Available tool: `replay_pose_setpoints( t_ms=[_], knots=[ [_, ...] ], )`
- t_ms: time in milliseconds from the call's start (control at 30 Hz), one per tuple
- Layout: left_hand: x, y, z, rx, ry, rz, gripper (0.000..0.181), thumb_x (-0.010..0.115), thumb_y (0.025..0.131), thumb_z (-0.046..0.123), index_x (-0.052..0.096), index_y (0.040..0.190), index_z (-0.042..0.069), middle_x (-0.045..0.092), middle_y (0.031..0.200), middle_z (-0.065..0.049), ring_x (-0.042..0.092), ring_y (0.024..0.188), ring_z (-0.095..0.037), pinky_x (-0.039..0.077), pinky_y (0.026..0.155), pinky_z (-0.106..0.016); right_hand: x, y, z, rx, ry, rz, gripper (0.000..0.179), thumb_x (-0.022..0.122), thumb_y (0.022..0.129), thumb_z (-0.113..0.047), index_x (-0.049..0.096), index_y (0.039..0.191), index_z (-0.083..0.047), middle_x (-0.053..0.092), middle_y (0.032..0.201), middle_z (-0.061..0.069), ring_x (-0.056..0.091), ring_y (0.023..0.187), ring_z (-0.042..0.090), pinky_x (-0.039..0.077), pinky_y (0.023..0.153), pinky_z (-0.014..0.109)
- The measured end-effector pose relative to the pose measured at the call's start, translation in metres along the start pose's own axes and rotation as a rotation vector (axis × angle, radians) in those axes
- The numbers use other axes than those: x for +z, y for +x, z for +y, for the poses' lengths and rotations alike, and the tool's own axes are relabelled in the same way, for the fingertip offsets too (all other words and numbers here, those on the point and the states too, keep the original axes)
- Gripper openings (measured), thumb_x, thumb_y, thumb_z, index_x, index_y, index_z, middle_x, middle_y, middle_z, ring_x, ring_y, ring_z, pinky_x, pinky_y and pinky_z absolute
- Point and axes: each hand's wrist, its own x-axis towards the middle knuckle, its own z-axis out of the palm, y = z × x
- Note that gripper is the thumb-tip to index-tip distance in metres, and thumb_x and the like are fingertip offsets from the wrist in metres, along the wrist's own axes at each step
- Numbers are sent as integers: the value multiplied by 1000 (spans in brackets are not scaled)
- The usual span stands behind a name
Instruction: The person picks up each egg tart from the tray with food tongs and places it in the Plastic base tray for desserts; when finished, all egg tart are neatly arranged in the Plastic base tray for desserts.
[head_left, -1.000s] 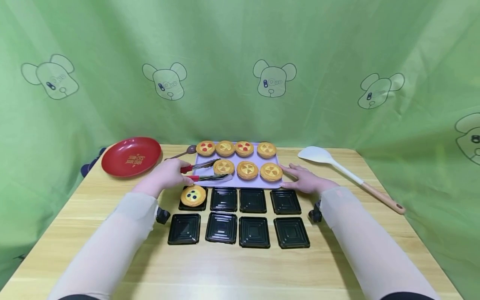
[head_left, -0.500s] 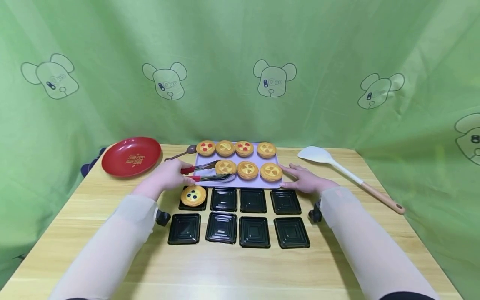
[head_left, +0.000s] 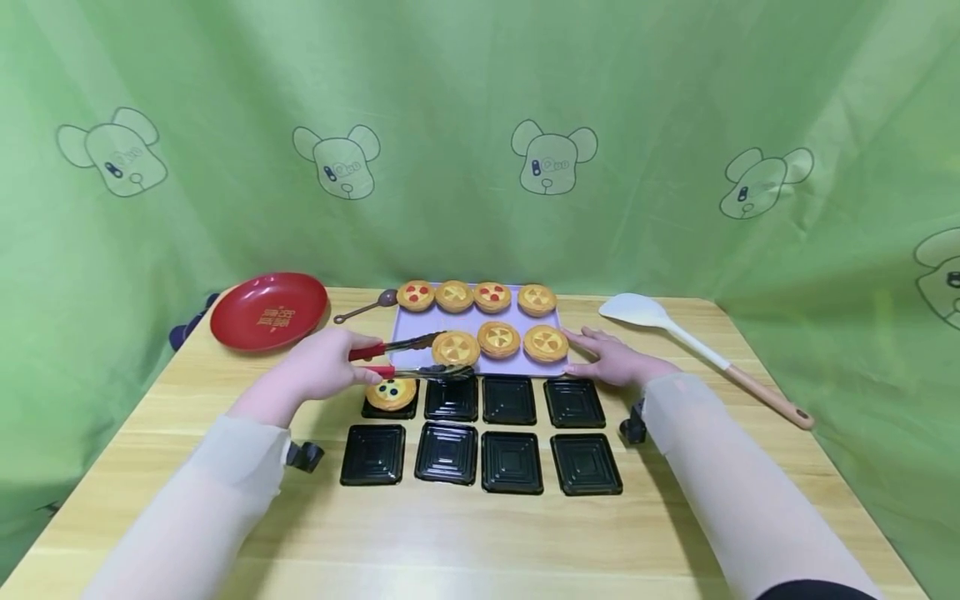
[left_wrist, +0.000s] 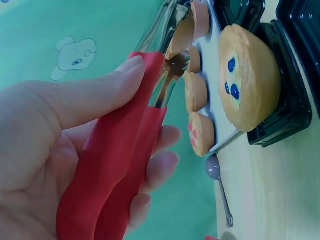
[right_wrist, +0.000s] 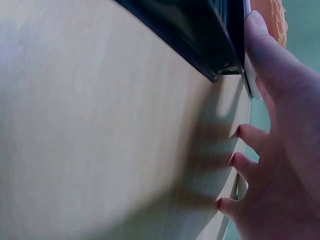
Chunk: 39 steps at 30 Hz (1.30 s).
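Observation:
In the head view my left hand (head_left: pixel 321 364) grips red-handled tongs (head_left: pixel 378 371), their metal arms on either side of a yellow-topped tart (head_left: pixel 455 348). The tart is raised at the front left of the lilac tray (head_left: pixel 517 364). The left wrist view shows thumb and fingers wrapped around the red handles (left_wrist: pixel 117 150). My right hand (head_left: pixel 615 360) touches the tray's right edge with fingers spread; its thumb (right_wrist: pixel 260 35) lies along the edge in the right wrist view. Several other tarts (head_left: pixel 498 339) sit on the tray. A blueberry tart (head_left: pixel 392 393) stands on a black square tray.
Two rows of small black trays (head_left: pixel 447 454) lie in front of the lilac tray. A red plate (head_left: pixel 262 325) and a brown spoon (head_left: pixel 367 308) are at the left. At the right lies a white spatula (head_left: pixel 678 333) with a wooden handle. A green curtain (head_left: pixel 450 208) hangs behind.
The tongs have closed in around the front-left tart and lifted it off the tray, slightly toward me. My left hand has shifted left and nearer. The right hand stays at the tray edge.

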Motion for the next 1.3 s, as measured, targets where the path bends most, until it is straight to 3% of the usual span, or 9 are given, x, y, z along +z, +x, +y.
replay_pose_setpoints(
  t_ms=[100, 300, 467, 733, 1300],
  knots=[
    [1, -11, 1, 21, -20, -13, 62, 81, 84, 29, 59, 138, 6, 66, 123, -10, 60, 111, -31, 47, 95, -50, 0, 0, -1, -5, 3, -2, 82, 60, 95, -51, 23, 158, -15, 9, 158, 32, 6, 141, 55, 5, 110, 69],
    [6, -24, 2, 52, 8, -32, 62, 81, 83, 28, 60, 136, 5, 65, 126, -8, 56, 120, -32, 42, 102, -51, -2, -2, -4, -15, 1, 3, 80, 60, 95, -50, 24, 158, -14, 10, 157, 33, 7, 140, 56, 6, 109, 70],
    [11, -29, 3, 35, 8, -42, 59, 82, 82, 26, 62, 134, 5, 65, 128, -8, 54, 123, -33, 40, 104, -51, -2, -3, -6, -14, -2, 3, 80, 60, 96, -49, 24, 157, -13, 10, 157, 33, 8, 140, 56, 6, 109, 70],
    [16, -29, 5, 31, 88, -38, 57, 82, 82, 28, 64, 132, 7, 64, 129, -10, 55, 122, -34, 40, 103, -52, -2, -3, -7, -19, -8, 6, 79, 61, 96, -47, 25, 157, -12, 11, 156, 34, 9, 140, 56, 7, 109, 69],
    [9, -31, 11, 32, 70, -43, 59, 82, 82, 27, 62, 133, 4, 63, 129, -12, 54, 122, -36, 42, 102, -53, -3, -4, -7, -19, 0, 10, 80, 61, 95, -48, 25, 157, -12, 11, 156, 33, 9, 141, 55, 7, 110, 68]
  ],
)
